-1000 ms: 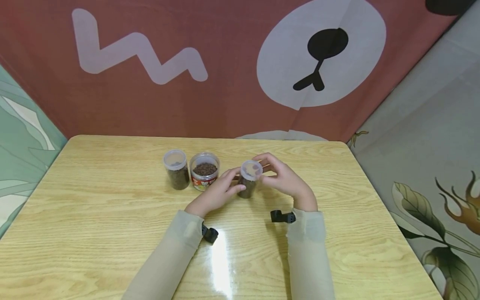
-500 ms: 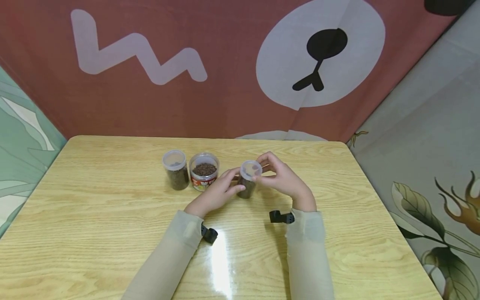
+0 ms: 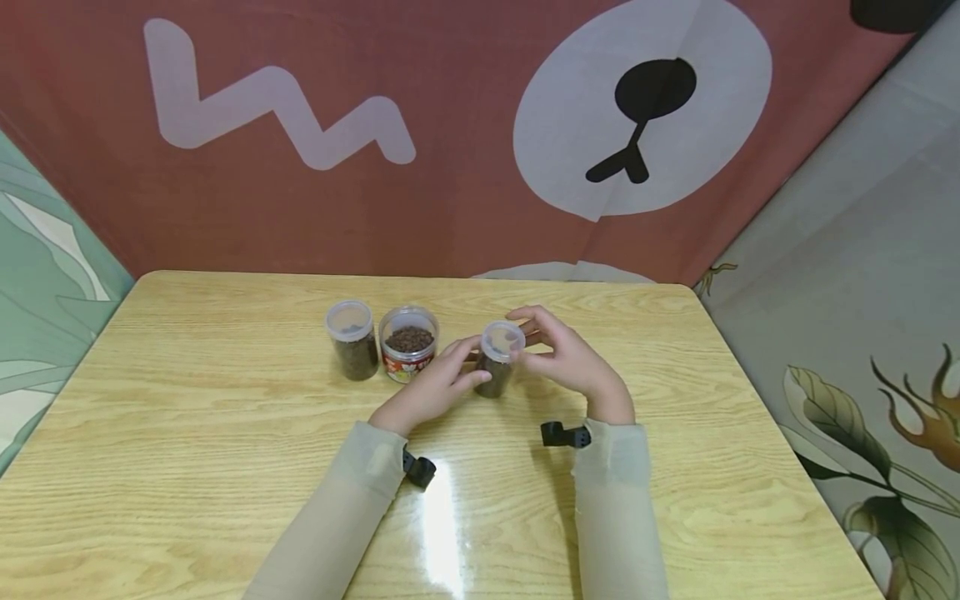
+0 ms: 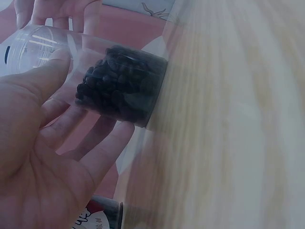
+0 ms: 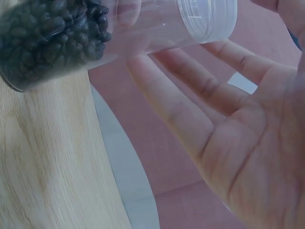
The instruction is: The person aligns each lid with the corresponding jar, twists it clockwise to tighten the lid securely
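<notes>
A clear lidded jar (image 3: 494,379) of dark beans stands upright on the table, between both hands. My left hand (image 3: 431,385) grips its left side, thumb in front and fingers reaching behind, as the left wrist view of the jar (image 4: 121,83) shows. From the right, my right hand (image 3: 562,354) holds the upper part just around the translucent lid (image 3: 503,337). The right wrist view has the fingers (image 5: 174,105) of that hand against the jar's wall near the lid (image 5: 214,19). Part of the thumb's contact is hidden there.
Left of the hands stands a clear tub (image 3: 406,367) with a red label and brown granules inside. Beside it is another lidded jar (image 3: 356,354) with dark contents. All stand on a wooden table (image 3: 225,417), with a printed cloth (image 3: 450,217) behind.
The right fingers shift slightly around the top of the jar. The jar and the left hand stay nearly in place.
</notes>
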Demonstrator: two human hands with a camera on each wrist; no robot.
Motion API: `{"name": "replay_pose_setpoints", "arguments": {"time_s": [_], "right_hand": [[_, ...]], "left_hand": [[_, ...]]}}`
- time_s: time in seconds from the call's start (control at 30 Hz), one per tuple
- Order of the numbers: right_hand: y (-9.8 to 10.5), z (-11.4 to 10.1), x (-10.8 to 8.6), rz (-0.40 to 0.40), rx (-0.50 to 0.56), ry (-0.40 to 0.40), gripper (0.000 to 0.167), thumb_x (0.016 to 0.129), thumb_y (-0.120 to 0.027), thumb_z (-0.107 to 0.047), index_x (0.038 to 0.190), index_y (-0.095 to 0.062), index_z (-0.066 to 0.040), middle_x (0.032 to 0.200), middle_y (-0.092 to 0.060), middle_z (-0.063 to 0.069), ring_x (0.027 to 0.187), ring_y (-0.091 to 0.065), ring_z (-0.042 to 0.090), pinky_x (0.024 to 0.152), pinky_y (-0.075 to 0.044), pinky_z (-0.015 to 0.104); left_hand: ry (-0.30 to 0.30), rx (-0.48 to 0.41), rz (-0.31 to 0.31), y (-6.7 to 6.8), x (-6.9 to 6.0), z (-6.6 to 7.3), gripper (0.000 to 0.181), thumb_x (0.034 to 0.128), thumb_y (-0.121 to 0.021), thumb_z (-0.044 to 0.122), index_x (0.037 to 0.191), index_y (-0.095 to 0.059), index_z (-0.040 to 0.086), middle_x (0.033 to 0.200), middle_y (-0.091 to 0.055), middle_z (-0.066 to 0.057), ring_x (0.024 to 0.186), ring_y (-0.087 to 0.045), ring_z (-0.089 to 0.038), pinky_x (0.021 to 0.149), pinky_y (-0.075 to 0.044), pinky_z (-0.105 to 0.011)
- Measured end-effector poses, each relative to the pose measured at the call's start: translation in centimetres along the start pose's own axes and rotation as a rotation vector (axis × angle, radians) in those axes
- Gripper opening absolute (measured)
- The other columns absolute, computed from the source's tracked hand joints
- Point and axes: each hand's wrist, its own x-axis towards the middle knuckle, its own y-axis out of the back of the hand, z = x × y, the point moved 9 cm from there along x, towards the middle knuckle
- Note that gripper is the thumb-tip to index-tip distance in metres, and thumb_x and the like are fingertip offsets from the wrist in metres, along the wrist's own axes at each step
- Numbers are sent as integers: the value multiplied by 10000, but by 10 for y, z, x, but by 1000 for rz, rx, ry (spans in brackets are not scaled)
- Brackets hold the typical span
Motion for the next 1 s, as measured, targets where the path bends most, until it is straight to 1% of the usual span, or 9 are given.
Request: {"name": "replay_pose_setpoints", "arguments": {"time_s": [0.1,0.2,0.27,0.33,0.5,0.63,0.8,0.87,1.0], "right_hand": [[0,-4,0,-8,10,59,500,955,-653,7,1429,-506,-54,1316,-568,170,1168,-569,347,975,-501,605],[0,-6,-1,-10,16,95,491,939,-658,26,1409,-538,-53,1303,-583,171,1157,-568,345,974,-479,632],[0,-5,0,-11,19,87,472,944,-664,14,1393,-549,-73,1296,-586,160,1152,-572,336,963,-499,603],[-1,-3,0,-14,20,62,452,955,-668,-8,1383,-546,-86,1292,-581,153,1153,-573,328,941,-539,530],[-1,-1,0,-14,28,21,424,962,-686,-50,1355,-531,-88,1293,-567,156,1162,-571,339,924,-568,449],[-1,-2,1,-7,29,12,416,957,-708,-76,1330,-524,-80,1289,-558,157,1161,-572,342,919,-569,449],[-1,-1,0,-3,38,-9,418,954,-718,-97,1310,-505,-42,1282,-544,170,1156,-568,346,928,-565,461],[-1,1,0,-4,35,-24,451,958,-714,-101,1344,-487,-45,1287,-539,170,1162,-565,343,940,-561,471],[-1,2,0,-4,13,-35,533,969,-683,-84,1446,-443,-91,1315,-531,163,1188,-558,336,955,-552,496]], "left_hand": [[1,-1,-4,0,0,0,607,1050,-579,250,1583,-314,128,1561,-387,-145,1386,-473,-319,1131,-416,-438],[3,-3,-11,0,0,1,609,1050,-579,253,1584,-310,134,1565,-380,-139,1391,-468,-313,1132,-415,-434],[-2,-7,-11,0,0,1,611,1049,-582,247,1584,-310,130,1565,-379,-144,1391,-467,-317,1132,-415,-439],[0,-8,-9,0,0,0,610,1049,-580,246,1584,-311,131,1564,-382,-139,1391,-467,-310,1134,-412,-431],[4,-13,-3,-1,1,0,609,1048,-583,236,1582,-314,121,1564,-383,-144,1387,-471,-314,1134,-413,-433],[14,-20,-6,0,0,0,610,1051,-577,241,1586,-308,125,1570,-373,-142,1391,-467,-313,1129,-419,-432],[10,-18,-9,0,-1,1,608,1053,-574,243,1588,-306,131,1574,-366,-146,1392,-465,-319,1130,-418,-438],[12,-13,-7,0,-1,1,607,1054,-571,251,1588,-306,135,1574,-366,-142,1392,-466,-314,1131,-417,-431],[14,-15,-5,0,-1,1,612,1051,-578,248,1586,-307,123,1565,-377,-149,1386,-472,-323,1127,-421,-437]]}}
